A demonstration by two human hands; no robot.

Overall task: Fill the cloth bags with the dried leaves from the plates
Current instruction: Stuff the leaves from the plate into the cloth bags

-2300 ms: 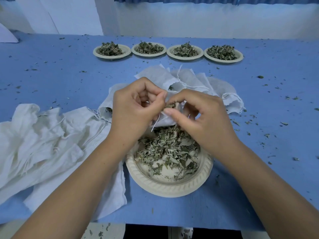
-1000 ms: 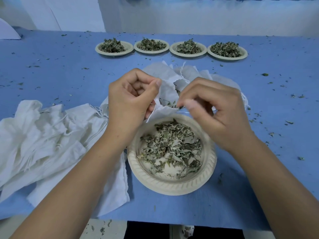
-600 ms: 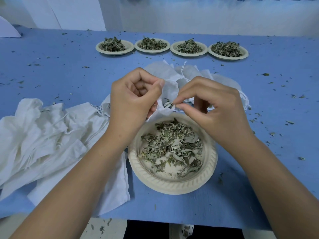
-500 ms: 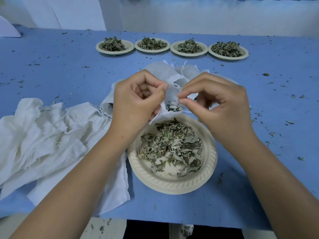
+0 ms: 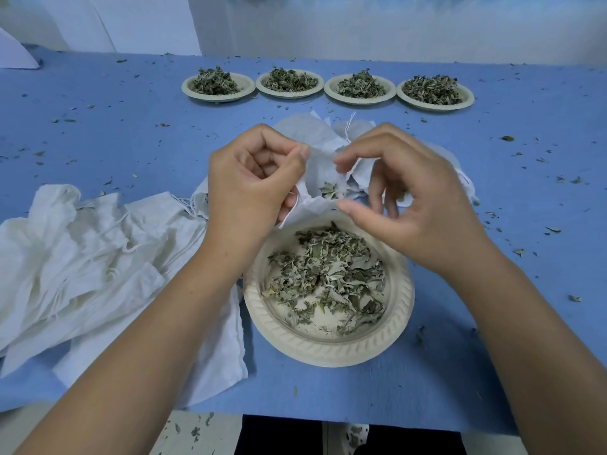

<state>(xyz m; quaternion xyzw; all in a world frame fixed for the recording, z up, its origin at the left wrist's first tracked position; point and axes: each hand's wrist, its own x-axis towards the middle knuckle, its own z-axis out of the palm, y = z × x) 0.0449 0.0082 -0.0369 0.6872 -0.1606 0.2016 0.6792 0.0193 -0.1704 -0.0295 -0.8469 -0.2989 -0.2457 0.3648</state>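
The left hand [image 5: 253,185] had its grip pressed together. It pinched the left lip of one cloth bag [image 5: 323,172] between the thumb and curled fingers. The right hand [image 5: 417,205] had its grip spread, with thumb and first finger apart over the bag's mouth. The thumb tip was at the near lip, but I could not tell if it touched.

The bag was held open just past the far rim of the near plate [image 5: 328,351]. A few dried leaves [image 5: 328,190] showed inside it. Most of the bag was hidden behind the two hands. The plate held more leaves and sat close to the near edge of the bench [image 5: 131,133].

More bags [image 5: 305,129] peeked out behind the hands. A heap of bags [image 5: 82,257] lay at the left edge. They were too crumpled to count.

Four more plates [image 5: 218,98] of leaves stood in one row toward the far edge. Between that row and the hands there was blue bench with only leaf bits [image 5: 507,138] on it. It was the same along the right side.

Both arms were cut off at the bottom.
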